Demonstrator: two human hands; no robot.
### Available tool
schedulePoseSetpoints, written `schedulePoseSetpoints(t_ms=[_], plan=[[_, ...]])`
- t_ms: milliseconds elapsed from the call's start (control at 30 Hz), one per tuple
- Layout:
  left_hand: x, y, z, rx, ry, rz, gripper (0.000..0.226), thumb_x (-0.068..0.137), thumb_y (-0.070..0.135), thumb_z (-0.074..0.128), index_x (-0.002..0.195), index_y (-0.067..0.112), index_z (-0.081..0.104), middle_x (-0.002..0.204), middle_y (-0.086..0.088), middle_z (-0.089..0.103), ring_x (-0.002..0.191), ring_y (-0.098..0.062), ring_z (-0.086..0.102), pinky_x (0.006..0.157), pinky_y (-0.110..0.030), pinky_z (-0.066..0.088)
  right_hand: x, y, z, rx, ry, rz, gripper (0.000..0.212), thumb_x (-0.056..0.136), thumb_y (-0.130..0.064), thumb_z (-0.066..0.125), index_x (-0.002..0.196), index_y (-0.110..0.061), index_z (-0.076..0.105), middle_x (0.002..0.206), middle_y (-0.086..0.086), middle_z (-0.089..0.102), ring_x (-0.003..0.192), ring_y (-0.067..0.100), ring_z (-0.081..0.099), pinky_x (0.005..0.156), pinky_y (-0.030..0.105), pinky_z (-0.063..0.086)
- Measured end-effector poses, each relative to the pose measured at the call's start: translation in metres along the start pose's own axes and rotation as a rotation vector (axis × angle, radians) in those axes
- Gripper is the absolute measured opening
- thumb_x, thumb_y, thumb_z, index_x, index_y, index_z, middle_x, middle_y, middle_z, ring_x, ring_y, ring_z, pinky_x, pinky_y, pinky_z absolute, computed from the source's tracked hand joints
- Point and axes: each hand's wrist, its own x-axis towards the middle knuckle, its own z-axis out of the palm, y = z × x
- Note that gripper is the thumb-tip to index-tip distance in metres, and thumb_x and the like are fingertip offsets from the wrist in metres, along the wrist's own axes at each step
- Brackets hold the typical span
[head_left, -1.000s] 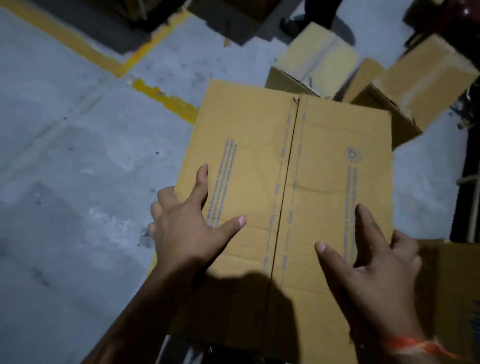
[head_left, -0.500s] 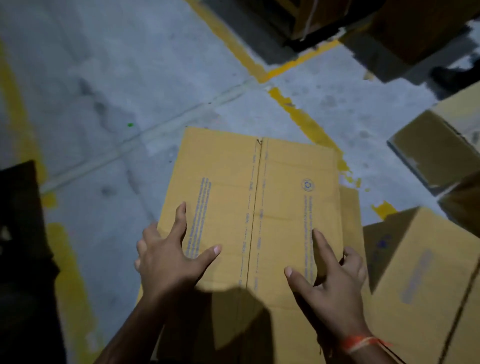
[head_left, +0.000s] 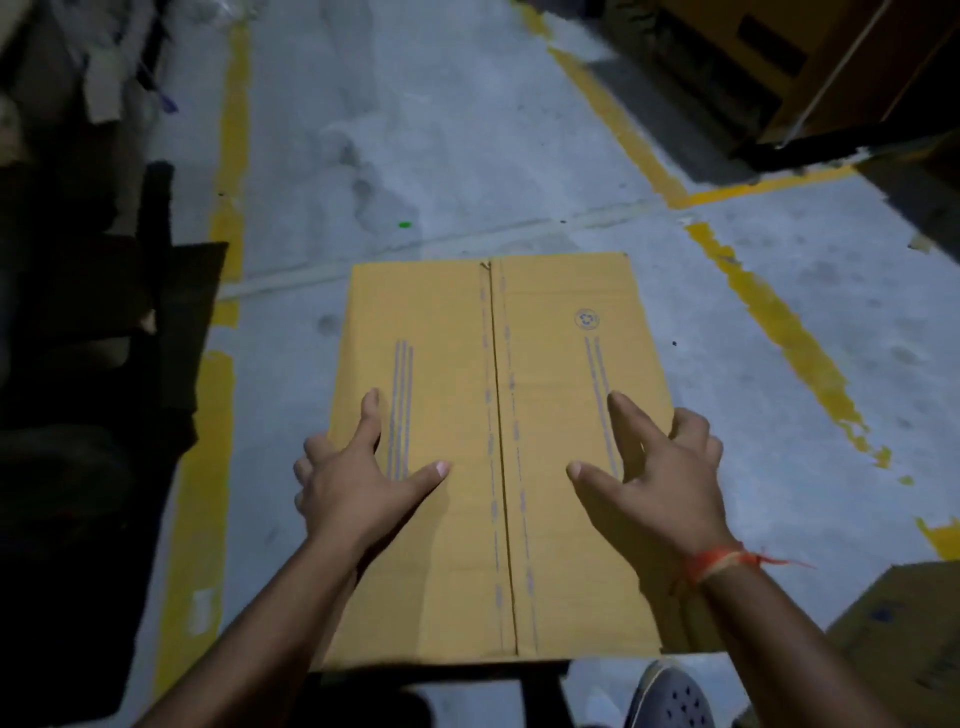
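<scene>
Brown cardboard box (head_left: 498, 364) fills the middle of the view, with its long side running from 6 o'clock up to 12 o'clock. A seam (head_left: 493, 415) runs straight down the middle of its top. A small round blue mark (head_left: 587, 319) is printed near the far corner at 1 o'clock, and blurry blue lines of print run down both halves.

The left hand (head_left: 353, 483) is on the box's edge at 9 o'clock. Its thumb and first finger lie spread out on top, and its other fingers curl down over the side. The right hand (head_left: 660, 478) does the same on the edge at 3 o'clock, so the box sits between the two hands and both grip it. I cannot tell if the box is lifted or resting on something.

An orange thread (head_left: 722, 561) is tied round the right wrist. A grey shoe (head_left: 670, 696) with holes peeks out at 5 o'clock, just below the box.

Under it all is a grey concrete floor (head_left: 441, 130). One worn yellow line (head_left: 779, 322) runs past at 2 o'clock, and another yellow line (head_left: 228, 156) runs at 10 o'clock. A tiny green dot (head_left: 404, 225) sits on the floor at 11 o'clock. A second cardboard box (head_left: 909, 639) shows at 4 o'clock. A dark pile (head_left: 78, 364) stands at 9 o'clock.
</scene>
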Motion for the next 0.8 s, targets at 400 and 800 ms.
schedulePoseSetpoints(t_ms=[400,800], plan=[[-0.09,-0.021,-0.055,0.024,0.087,0.191,0.11,0.067,0.079,0.072,0.156,0.055,0.012,0.142,-0.015,0.031,0.131,-0.037,0.033,0.105,-0.049,0.039,-0.127,0.002,-0.026,0.146,0.029,0.03,0.1,0.064,-0.078,0.066,0.153,-0.048,0.031,0.146,0.013,0.023,0.143,0.037,0.015,0.112,0.052,0.033],[-0.062,-0.028,-0.051,0.079,0.128,0.278,0.102,0.069,0.071,0.075,0.155,0.055,0.021,0.15,-0.008,0.025,0.138,-0.03,0.024,0.108,-0.046,0.041,-0.07,0.026,0.021,0.35,-0.08,0.036,0.09,0.072,-0.071,0.069,0.152,-0.05,0.033,0.148,0.007,0.026,0.141,0.034,0.023,0.113,0.052,0.032]])
